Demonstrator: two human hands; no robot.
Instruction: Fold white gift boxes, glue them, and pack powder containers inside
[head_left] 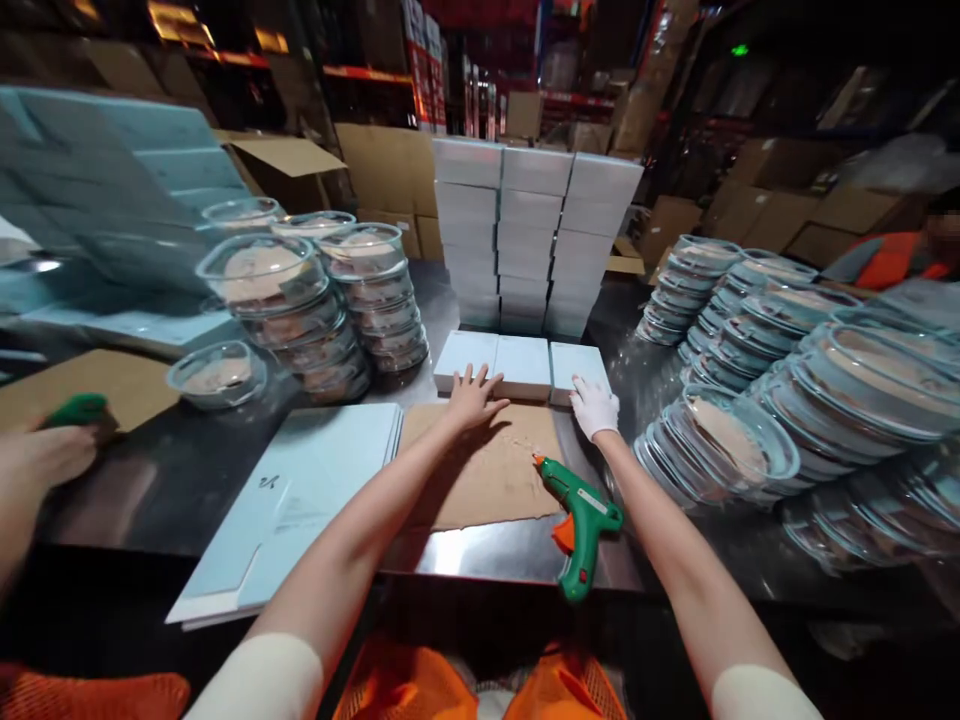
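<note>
Three white boxes lie in a row in front of me: a left box [461, 356], a middle box [525, 365] and a right box [585, 366]. My left hand [474, 397], bare and with fingers spread, rests at the front edge of the left and middle boxes. On the right box lies my right hand [595, 405] in a white glove, its fingers stretched out over the front edge. Below them is a brown cardboard sheet [465, 480]. A green glue gun [585, 515] with an orange nozzle and trigger lies across its right edge, touched by neither hand.
Behind the row rises a stack of white boxes [525, 230]. Flat white cartons [322, 470] lie at left. Clear round tubs stand in stacks on the left [375, 290] and right [795, 330]. A co-worker's hand [64, 455] holds a green tool at far left.
</note>
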